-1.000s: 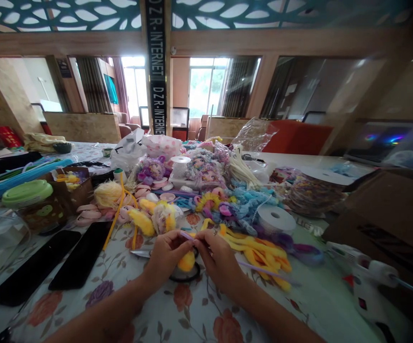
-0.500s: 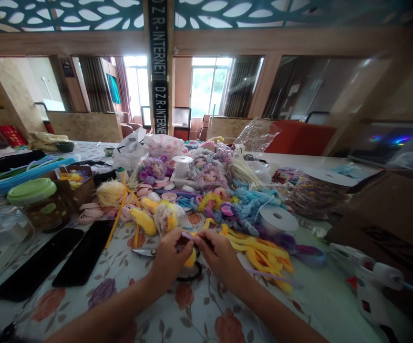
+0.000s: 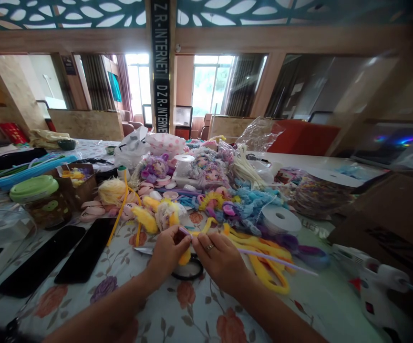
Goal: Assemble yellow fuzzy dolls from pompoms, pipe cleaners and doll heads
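My left hand (image 3: 167,252) and my right hand (image 3: 222,259) meet low over the middle of the table, fingertips pinched together. Between them is a thin purple pipe cleaner (image 3: 278,258), whose long free end sticks out to the right past my right hand. A ring shows on a right finger. A yellow fuzzy piece (image 3: 185,258) peeks out under my left fingers; whether that hand holds it is unclear. Scissors with a black handle (image 3: 188,278) lie beneath the hands, partly covered. Yellow fuzzy strips (image 3: 271,274) spread just beyond my right hand.
Doll heads (image 3: 211,176), a white spool (image 3: 281,220) and blue yarn (image 3: 249,205) pile up ahead. Two black phones (image 3: 42,259) and a green-lidded jar (image 3: 44,205) sit left. A glue gun (image 3: 374,281) and a cardboard box (image 3: 378,214) stand right.
My right hand has turned its back upward, fingers now laid over the pipe cleaner. The pipe cleaner's free end has swung up and out to the right. My left hand stays nearly in place.
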A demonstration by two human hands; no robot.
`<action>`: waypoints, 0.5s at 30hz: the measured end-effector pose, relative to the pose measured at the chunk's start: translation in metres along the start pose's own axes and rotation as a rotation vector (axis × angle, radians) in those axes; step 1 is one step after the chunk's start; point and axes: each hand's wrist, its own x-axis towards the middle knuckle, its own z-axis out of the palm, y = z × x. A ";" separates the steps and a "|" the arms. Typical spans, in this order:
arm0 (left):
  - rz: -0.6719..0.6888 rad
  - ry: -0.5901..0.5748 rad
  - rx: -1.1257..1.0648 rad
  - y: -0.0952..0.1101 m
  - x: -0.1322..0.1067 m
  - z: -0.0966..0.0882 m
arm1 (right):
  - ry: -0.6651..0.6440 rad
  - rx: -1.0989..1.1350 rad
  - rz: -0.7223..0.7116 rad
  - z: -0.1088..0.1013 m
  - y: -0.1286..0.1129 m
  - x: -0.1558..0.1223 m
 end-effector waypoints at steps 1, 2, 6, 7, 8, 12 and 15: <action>0.025 -0.017 0.061 0.001 0.000 -0.001 | 0.003 0.013 -0.029 -0.001 0.001 0.001; 0.059 -0.038 0.108 0.002 0.000 -0.002 | 0.007 0.033 -0.048 -0.002 0.002 0.002; 0.077 -0.185 0.010 0.005 0.002 -0.005 | 0.065 0.092 -0.005 -0.005 0.008 0.001; 0.019 -0.247 -0.100 0.006 0.002 -0.006 | 0.094 0.077 0.023 -0.006 0.009 -0.001; -0.047 -0.304 -0.224 0.007 0.003 -0.007 | 0.126 0.046 0.042 -0.006 0.010 -0.003; -0.226 -0.385 -0.568 0.009 0.003 -0.008 | 0.282 -0.053 -0.030 -0.008 0.013 -0.012; -0.273 -0.369 -0.616 0.008 0.004 -0.009 | 0.227 0.112 0.063 -0.004 0.013 -0.011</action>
